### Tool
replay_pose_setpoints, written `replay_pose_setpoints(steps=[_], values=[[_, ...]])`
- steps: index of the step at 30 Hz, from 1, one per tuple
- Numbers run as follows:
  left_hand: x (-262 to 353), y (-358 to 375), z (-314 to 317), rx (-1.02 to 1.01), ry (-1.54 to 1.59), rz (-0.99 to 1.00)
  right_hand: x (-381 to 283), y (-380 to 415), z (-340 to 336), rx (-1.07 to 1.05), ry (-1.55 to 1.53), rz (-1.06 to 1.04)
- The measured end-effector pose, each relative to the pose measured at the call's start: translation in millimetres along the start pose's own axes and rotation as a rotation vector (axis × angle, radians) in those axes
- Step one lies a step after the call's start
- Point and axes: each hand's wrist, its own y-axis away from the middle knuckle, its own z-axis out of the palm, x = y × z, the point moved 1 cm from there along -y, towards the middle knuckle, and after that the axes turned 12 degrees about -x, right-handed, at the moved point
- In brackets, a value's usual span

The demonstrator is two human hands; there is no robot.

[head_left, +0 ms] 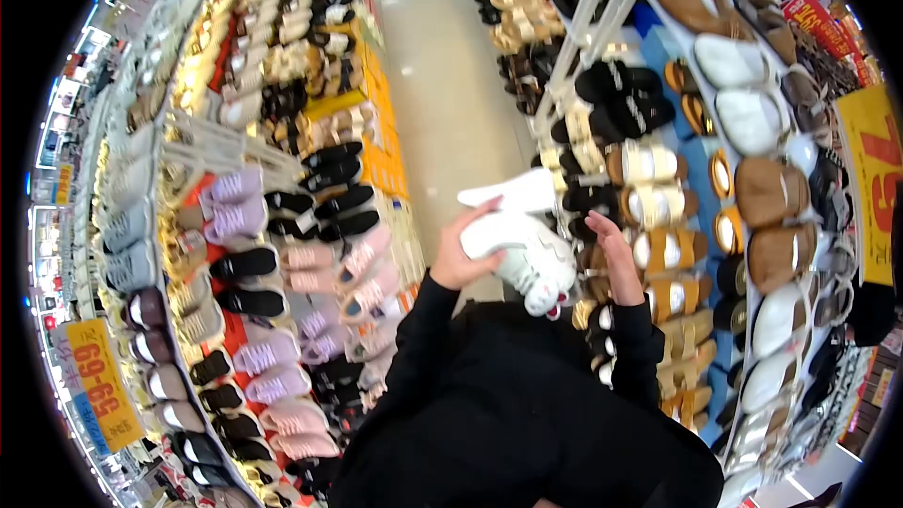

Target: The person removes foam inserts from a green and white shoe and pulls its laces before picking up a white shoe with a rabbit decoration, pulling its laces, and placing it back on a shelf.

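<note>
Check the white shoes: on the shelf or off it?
Off. The left hand holds the white shoes in the aisle, clear of the right-side rack. The right hand is open beside them.

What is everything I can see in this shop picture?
White sneakers: two, white, one gripped by the left hand, the other just above it.
Left rack: one, packed with many pink, lilac, black and grey shoes.
Right rack: one, many tan, brown, white and black sandals and slippers.
Price sign: one, yellow with red digits, lower left.
Sale sign: one, yellow and red, far right.
Aisle floor: one, pale, between the racks.
Sleeves: two, black.
Left hand: closed on a sneaker.
Right hand: open, beside the sneaker, by the right rack.
</note>
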Motion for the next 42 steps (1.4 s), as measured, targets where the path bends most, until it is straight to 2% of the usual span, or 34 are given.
replay_pose_setpoints(steps=[1, 3, 4, 6, 8, 10, 11, 13, 14, 15, 16, 17, 18, 20, 22, 26, 28, 29, 32, 35, 42], values=[[7.8, -20.8, -2.7, -0.075, -0.153, 0.089, -17.8, -24.8, -8.2, -0.007, 0.022, -0.047], [30.7, -58.8, -2.8, -0.29, -0.362, 0.023, -36.9, -71.2, -18.7, -0.117, -0.063, -0.12], [44.2, -76.5, 0.0, -0.33, -0.471, 0.072, -47.5, -93.7, -16.3, -0.139, -0.087, -0.171], [52.7, -103.3, 0.0, -0.395, -0.585, -0.019, -33.7, -135.9, -27.6, -0.153, 0.095, -0.094], [49.6, -120.9, -14.1, -0.343, -0.53, -0.075, -51.6, -159.1, -26.3, -0.2, -0.144, -0.024], [39.6, -135.4, -31.8, -0.263, -0.467, -0.015, -64.6, -176.0, -22.1, -0.147, -0.154, -0.013], [24.7, -139.5, -42.0, -0.23, -0.419, 0.016, -59.4, -189.1, -25.2, -0.081, -0.066, -0.119], [1.8, -147.2, -62.5, 0.009, -0.179, 0.122, -58.3, -204.8, -30.2, 0.074, 0.017, -0.244], [-25.7, -144.0, -78.0, 0.119, -0.068, -0.015, -67.6, -212.8, -33.9, 0.162, 0.017, -0.265], [-32.3, -146.7, -95.6, 0.213, 0.069, -0.045, -79.8, -218.1, -38.2, 0.212, 0.092, -0.275], [-57.6, -142.1, -113.0, 0.403, 0.021, -0.077, -90.9, -223.8, -42.1, 0.221, 0.123, -0.323], [-76.7, -141.9, -130.7, 0.532, 0.169, -0.103, -102.5, -228.2, -42.9, 0.207, 0.08, -0.238], [-98.3, -142.6, -149.4, 0.653, 0.33, -0.114, -109.4, -235.3, -42.3, 0.199, 0.093, -0.291], [-110.9, -157.1, -178.7, 0.738, 0.635, -0.112, -122.5, -253.7, -38.6, 0.169, 0.367, -0.399], [-123.1, -170.1, -208.6, 0.81, 0.754, -0.177, -133.4, -276.6, -28.1, 0.146, 0.557, -0.417], [-144.8, -209.6, -266.3, 0.787, 0.732, -0.175, -161.1, -349.6, 3.7, 0.071, 0.867, -0.437], [-145.4, -233.6, -295.2, 0.763, 0.914, -0.15, -178.9, -395.5, 21.4, -0.055, 1.019, -0.406], [-153.3, -243.7, -311.6, 0.812, 0.829, -0.171, -189.4, -418.9, 30.7, -0.11, 1.078, -0.412], [-135.5, -276.2, -360.6, 0.682, 0.663, -0.133, -198.0, -485.5, 52.3, -0.206, 1.21, -0.434], [-133.9, -298.6, -404.0, 0.675, 0.6, -0.122, -191.9, -540.3, 71.6, -0.262, 1.179, -0.487], [-143.2, -329.5, -481.3, 0.764, 0.74, -0.103, -179.6, -619.9, 96.3, -0.112, 0.804, -0.583]])
